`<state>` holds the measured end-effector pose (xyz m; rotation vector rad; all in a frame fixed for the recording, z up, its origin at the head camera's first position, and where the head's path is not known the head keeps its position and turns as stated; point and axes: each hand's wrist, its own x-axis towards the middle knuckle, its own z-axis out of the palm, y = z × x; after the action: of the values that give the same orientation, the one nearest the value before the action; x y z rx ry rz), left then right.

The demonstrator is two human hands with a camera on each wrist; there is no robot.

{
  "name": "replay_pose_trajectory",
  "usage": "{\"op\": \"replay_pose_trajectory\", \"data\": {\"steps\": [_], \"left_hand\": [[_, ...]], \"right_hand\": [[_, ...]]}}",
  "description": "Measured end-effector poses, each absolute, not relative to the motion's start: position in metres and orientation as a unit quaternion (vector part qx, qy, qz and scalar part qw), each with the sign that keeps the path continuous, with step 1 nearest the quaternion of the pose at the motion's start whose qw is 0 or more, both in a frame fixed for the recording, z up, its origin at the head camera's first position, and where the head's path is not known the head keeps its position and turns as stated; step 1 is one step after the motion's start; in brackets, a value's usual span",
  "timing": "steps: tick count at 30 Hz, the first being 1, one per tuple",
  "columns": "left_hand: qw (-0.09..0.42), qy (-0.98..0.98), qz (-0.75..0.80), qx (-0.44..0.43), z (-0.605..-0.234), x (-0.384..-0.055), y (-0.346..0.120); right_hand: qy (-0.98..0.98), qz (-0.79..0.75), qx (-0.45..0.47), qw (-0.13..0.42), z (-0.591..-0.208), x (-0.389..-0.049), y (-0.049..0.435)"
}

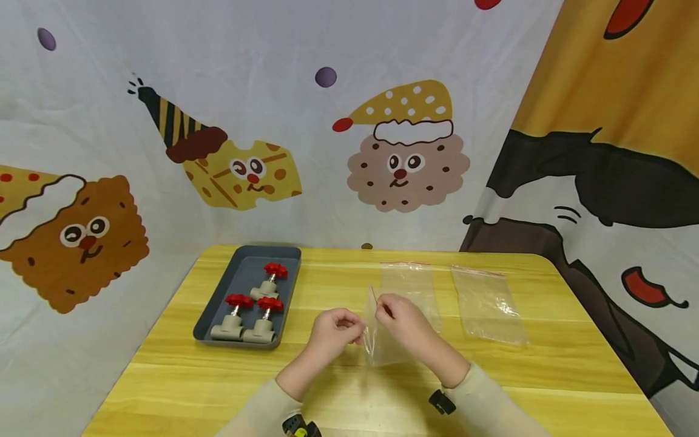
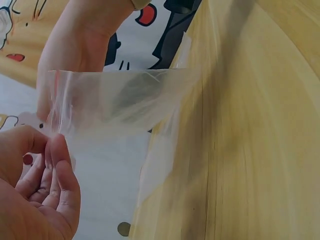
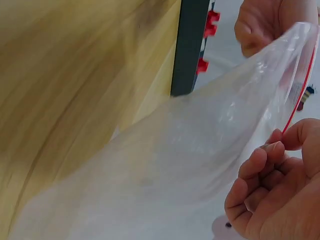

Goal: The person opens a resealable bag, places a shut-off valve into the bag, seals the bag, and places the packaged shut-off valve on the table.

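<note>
A clear zip bag (image 1: 386, 349) with a red seal line is held up off the table between both hands. My right hand (image 1: 403, 320) pinches it by the red-lined mouth, thumb against forefinger, as the right wrist view shows. On the other side my left hand (image 1: 334, 331) has thumb and forefinger together at the mouth's edge, pinching it. In the right wrist view the bag (image 3: 200, 145) hangs with its mouth slightly parted and nothing visible inside.
Two more clear zip bags lie flat: one bag (image 1: 406, 276) behind my right hand, another bag (image 1: 486, 303) farther right. At the left stands a grey tray (image 1: 237, 258) with three pipe valves (image 1: 259, 331) with red handwheels. The wooden table (image 1: 218, 382) meets a printed curtain (image 1: 306, 224).
</note>
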<state>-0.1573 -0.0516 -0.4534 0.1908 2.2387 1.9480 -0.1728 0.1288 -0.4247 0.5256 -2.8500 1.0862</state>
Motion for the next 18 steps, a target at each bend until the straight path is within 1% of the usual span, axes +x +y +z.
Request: {"op": "replay_pose_trajectory", "data": {"steps": [4, 9, 18], "left_hand": [[0.068, 0.756, 0.65, 0.04, -0.454, -0.158, -0.055], [0.056, 0.754, 0.653, 0.042, -0.455, -0.158, -0.057], [0.039, 0.78, 0.624, 0.025, -0.46, -0.16, -0.061]], "right_hand": [[-0.923, 0.354, 0.147, 0.025, -0.424, -0.175, 0.135], [-0.925, 0.35, 0.147, 0.024, -0.423, -0.176, 0.139], [-0.93, 0.329, 0.158, 0.052, -0.419, -0.177, 0.144]]}}
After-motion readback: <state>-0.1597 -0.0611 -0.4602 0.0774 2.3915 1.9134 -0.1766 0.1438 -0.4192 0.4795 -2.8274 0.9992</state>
